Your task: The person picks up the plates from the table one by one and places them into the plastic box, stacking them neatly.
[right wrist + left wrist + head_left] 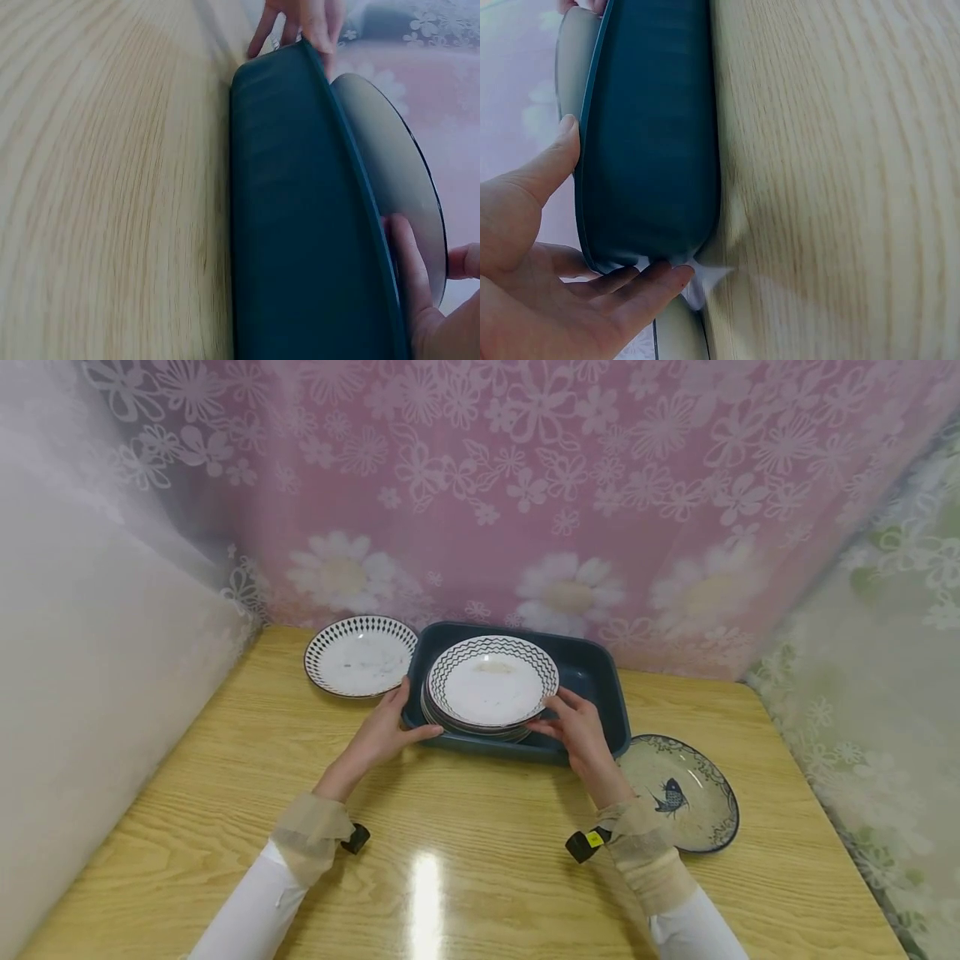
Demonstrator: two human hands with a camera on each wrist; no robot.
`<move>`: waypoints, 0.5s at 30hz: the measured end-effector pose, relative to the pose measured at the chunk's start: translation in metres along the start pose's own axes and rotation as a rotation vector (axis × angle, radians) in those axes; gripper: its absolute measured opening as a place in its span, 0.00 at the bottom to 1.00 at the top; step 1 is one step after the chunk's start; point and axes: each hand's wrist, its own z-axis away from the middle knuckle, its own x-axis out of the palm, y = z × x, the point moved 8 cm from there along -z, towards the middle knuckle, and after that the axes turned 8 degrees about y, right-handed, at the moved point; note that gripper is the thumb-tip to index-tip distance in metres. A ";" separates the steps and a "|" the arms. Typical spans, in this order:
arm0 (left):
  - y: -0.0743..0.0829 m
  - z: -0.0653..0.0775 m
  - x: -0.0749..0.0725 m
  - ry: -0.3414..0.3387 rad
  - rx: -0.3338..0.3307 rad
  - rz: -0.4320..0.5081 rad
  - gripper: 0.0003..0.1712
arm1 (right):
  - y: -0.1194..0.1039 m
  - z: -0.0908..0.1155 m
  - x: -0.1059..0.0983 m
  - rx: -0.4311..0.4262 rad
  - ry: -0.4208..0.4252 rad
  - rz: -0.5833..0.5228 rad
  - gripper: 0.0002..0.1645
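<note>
My right hand (pixel 583 733) pinches the right front edge of a white plate (pixel 495 685) with a black zigzag rim. Its thumb lies over the edge, with fingers beneath, as the right wrist view shows. This plate overlaps a stack of plates (pixel 480 732) inside a dark blue-green rectangular tub (pixel 600 693). At the tub's left front corner, my left hand (pixel 381 735) grips the wall, thumb at the front rim and fingers against the short end. The left wrist view shows those fingers on the tub's outer wall (pixel 649 135).
Left of the tub lies a white plate (pixel 360 660) with a black diamond-patterned rim. An oval beige plate (pixel 697 797) with a blue fish sits at the tub's right front corner. Flowered curtain (pixel 525 510) hangs behind the wooden table (pixel 300 827); walls flank both sides.
</note>
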 end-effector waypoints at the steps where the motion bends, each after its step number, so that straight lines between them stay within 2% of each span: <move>1: 0.000 0.000 0.000 -0.003 -0.001 -0.001 0.63 | 0.000 0.000 0.000 -0.009 -0.003 0.011 0.33; 9: 0.001 0.001 0.000 -0.005 0.002 -0.007 0.63 | 0.004 -0.005 0.006 -0.056 -0.082 0.104 0.30; 15: 0.000 0.000 -0.001 -0.008 0.012 -0.020 0.63 | 0.005 -0.010 0.012 -0.098 -0.117 0.145 0.37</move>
